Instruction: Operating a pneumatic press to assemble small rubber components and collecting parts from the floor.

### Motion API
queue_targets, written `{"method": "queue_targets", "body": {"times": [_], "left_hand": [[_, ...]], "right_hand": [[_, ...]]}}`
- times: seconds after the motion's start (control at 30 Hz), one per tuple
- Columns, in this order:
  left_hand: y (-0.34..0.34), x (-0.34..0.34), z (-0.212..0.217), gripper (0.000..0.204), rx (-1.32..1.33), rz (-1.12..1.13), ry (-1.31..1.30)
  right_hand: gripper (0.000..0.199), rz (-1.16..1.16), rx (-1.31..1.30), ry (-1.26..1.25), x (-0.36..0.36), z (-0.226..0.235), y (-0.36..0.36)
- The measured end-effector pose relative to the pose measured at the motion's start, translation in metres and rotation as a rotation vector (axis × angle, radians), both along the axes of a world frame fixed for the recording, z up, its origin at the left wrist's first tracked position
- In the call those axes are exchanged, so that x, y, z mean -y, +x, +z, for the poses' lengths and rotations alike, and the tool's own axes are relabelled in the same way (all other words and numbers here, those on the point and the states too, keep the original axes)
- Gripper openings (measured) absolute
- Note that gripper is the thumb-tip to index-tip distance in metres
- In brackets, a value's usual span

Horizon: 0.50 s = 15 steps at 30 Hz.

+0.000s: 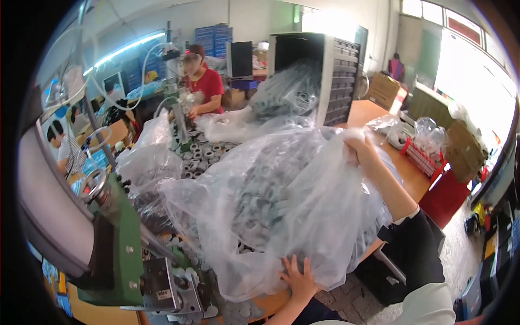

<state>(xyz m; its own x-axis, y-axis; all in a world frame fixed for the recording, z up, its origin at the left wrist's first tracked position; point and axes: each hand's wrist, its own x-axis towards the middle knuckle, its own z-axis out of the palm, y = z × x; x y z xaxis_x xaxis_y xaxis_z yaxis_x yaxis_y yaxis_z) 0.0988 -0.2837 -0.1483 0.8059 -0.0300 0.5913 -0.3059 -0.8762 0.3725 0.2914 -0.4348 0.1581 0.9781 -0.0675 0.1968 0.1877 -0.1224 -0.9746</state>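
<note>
The right hand (pixel 362 149) pinches the top edge of a large clear plastic bag of grey metal rings (pixel 271 200), lifting it. The left hand (pixel 298 277), fingers spread, presses flat against the bag's underside. The bag rests over the orange wooden workbench (pixel 411 181), beside a green press machine (pixel 116 244).

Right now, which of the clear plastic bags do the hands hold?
The big front bag of grey rings: right hand grips its top, left hand props its bottom.
</note>
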Motion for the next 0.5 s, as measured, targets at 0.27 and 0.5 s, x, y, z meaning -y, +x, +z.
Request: {"method": "queue_targets", "body": {"times": [0.27,0.5], "left_hand": [[-0.007,-0.024,0.029,0.077,0.017,-0.041,-0.256],[-0.01,-0.012,0.03,0.055,-0.157,-0.084,-0.08]], "right_hand": [[0.027,0.098,-0.007,0.003,-0.026,0.006,-0.023],[0.025,-0.26,-0.254,-0.063,0.103,-0.074,-0.023]]}}
